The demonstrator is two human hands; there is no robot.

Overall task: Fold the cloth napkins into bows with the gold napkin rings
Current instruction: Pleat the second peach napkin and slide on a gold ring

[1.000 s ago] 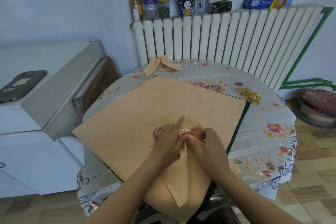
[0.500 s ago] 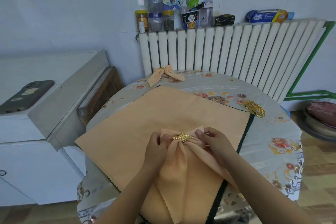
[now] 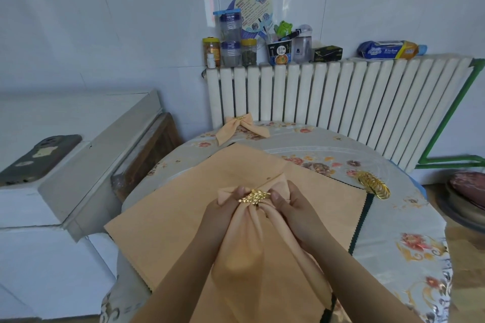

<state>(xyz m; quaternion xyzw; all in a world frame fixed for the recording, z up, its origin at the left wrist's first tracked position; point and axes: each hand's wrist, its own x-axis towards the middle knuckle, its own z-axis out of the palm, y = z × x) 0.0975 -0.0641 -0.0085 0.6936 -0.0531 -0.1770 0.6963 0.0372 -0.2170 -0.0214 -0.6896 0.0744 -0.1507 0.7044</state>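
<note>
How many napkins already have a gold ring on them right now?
2. A finished bow lies at the table's far edge by the radiator; another napkin with its ring is held by the left hand and right hand.

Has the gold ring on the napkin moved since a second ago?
Cannot tell: the camera shifted. The gold ring stays between both hands over the flat napkin.

both hands hold a peach cloth napkin point(image 3: 252, 249) gathered through a gold leaf-shaped napkin ring point(image 3: 254, 197) above a round table with a flowered cloth point(image 3: 409, 241). the left hand point(image 3: 225, 211) pinches the left loop, the right hand point(image 3: 290, 208) grips the right loop. flat peach napkins point(image 3: 168, 220) lie spread beneath. a finished peach bow point(image 3: 240, 128) sits at the far edge, and a pile of gold rings point(image 3: 374, 185) lies to the right, near the white radiator point(image 3: 341, 92).
</note>
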